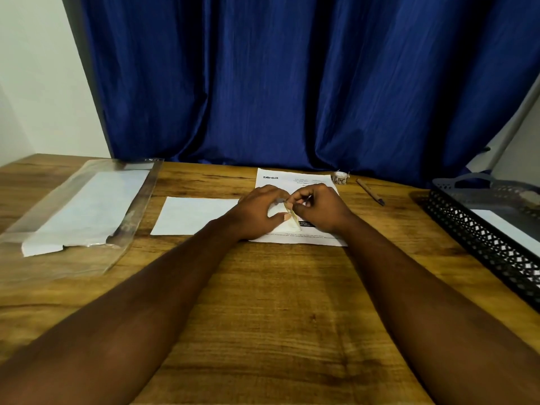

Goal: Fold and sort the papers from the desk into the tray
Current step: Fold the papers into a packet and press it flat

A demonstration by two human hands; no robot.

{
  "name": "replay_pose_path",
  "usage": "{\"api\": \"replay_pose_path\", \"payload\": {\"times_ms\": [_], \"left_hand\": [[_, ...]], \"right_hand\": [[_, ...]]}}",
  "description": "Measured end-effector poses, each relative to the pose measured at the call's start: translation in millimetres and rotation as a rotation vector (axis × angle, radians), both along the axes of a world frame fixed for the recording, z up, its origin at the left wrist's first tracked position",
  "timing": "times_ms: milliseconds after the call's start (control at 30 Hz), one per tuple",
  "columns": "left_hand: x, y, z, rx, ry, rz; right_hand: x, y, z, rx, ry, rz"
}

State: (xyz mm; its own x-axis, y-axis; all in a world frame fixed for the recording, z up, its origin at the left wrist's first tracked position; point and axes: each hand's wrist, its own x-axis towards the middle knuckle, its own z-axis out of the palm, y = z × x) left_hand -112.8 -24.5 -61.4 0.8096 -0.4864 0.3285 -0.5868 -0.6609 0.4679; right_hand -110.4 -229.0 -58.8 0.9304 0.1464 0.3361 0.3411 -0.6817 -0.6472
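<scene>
- Left grip (258,210) and right grip (323,209) both pinch a small pale paper slip (287,220) above the printed sheet (292,178).
- Black mesh tray (479,247) at right edge of the table (263,287).

The curtain (292,83) was deep blue, streaked with fine vertical lines. The desk (263,302) showed brown wood grain with darker bands. A blank sheet (193,214) was plain white. The printed sheet (292,176) was white with black lettering and a black bar. The slip (290,220) looked white with a tan edge. The tray (482,244) was black, pierced in a diamond lattice. The pen (369,191) was brown.
</scene>
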Motion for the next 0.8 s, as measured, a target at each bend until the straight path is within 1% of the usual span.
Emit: {"api": "replay_pose_path", "payload": {"times_ms": [67, 200, 433, 533, 700, 800], "left_hand": [[1, -1, -1, 0.058, 0.000, 0.019], [4, -2, -3, 0.082, -0.016, 0.038], [8, -2, -7, 0.130, -0.067, 0.038], [10, -1, -7, 0.173, -0.057, 0.032], [11, -1, -4, 0.159, -0.042, 0.019], [11, -2, -2, 0.161, -0.043, 0.029]], "right_hand": [[-1, -1, -2, 0.025, 0.006, -0.023], [-2, 0, -4, 0.053, 0.017, -0.042], [-4, -7, -2, 0.056, 0.066, 0.073], [-2, -10, -1, 0.052, 0.093, 0.105], [-4, -13, 4, 0.104, 0.161, 0.161], [-8, -19, 15, 0.073, 0.239, 0.233]]}}
